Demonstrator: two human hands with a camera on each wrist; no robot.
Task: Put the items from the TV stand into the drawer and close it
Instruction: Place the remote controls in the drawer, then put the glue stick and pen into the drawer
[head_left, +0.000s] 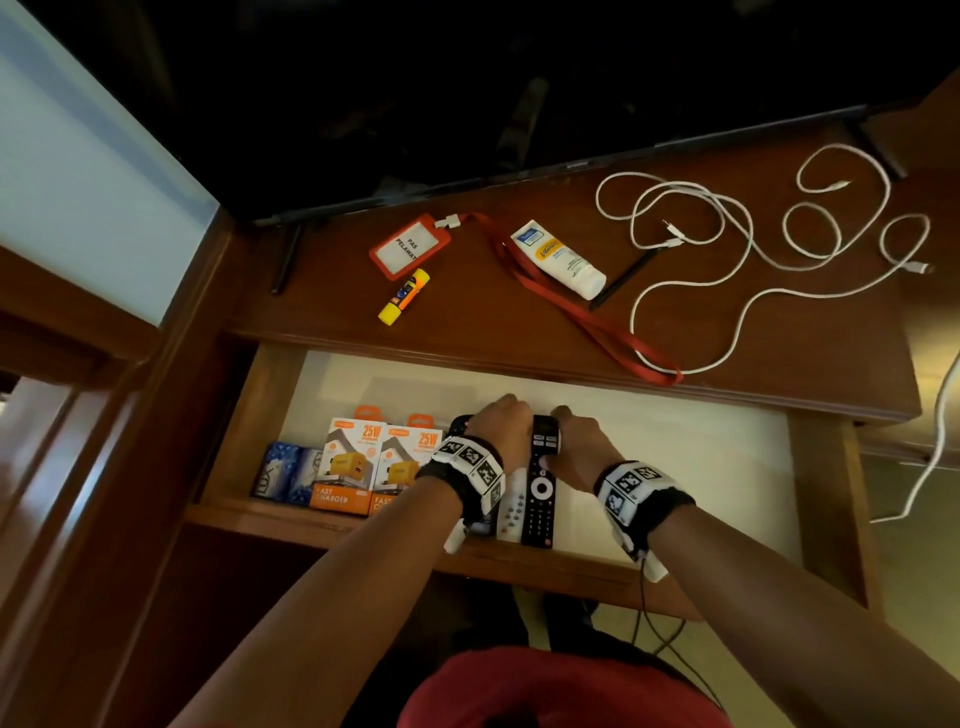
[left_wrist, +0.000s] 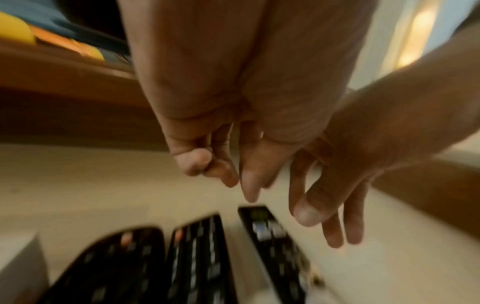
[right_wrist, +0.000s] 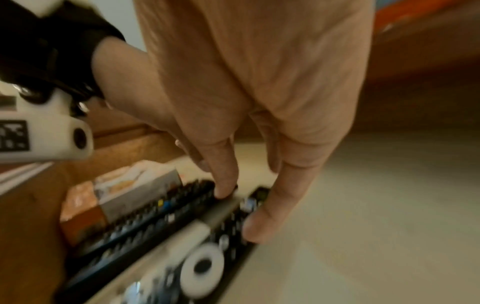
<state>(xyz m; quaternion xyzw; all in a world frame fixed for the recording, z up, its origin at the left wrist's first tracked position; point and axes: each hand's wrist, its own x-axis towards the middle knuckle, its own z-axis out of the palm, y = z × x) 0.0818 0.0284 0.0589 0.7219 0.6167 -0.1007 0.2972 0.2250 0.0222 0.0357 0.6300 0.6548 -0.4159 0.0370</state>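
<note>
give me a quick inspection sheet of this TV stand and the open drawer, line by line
Surface: wooden TV stand top; drawer open.
Job's things: badge holder, glue stick, lotion tube and white cable on top; remotes, charger boxes, soap pack in drawer.
Clutter: black pen.
Hands: left hand holds nothing; right hand touches black remote.
Cables: another hangs at right.
Surroundings: TV behind.

— How's the light?
— Dim and warm. The drawer (head_left: 675, 431) floor is brightest, and the top of the head view sinks into black.
— Sharpness?
— Head view is crisp but bowed at its edges. Both wrist views smear, remotes (left_wrist: 192, 263) especially.
</note>
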